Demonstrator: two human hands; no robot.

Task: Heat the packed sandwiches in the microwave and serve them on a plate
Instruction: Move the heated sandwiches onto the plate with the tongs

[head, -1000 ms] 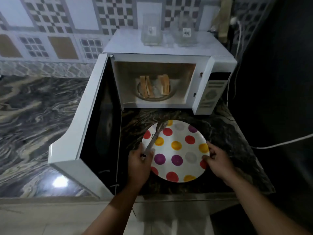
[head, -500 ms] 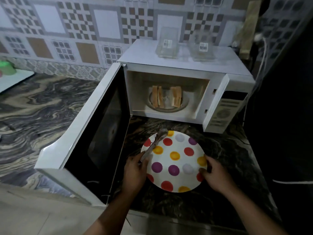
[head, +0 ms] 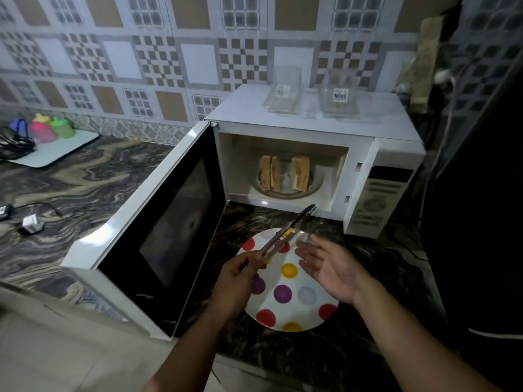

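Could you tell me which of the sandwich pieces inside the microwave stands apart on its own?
The right-hand sandwich piece stands alone on the turntable; the other two pieces lean together on the left, with a clear gap between the groups.

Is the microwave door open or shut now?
Open. The microwave door is swung wide to the left, and the sandwiches inside show.

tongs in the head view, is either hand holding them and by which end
The left hand holds the tongs by the handle end, tips raised toward the open microwave. The right hand is open, palm up, over the plate, holding nothing.
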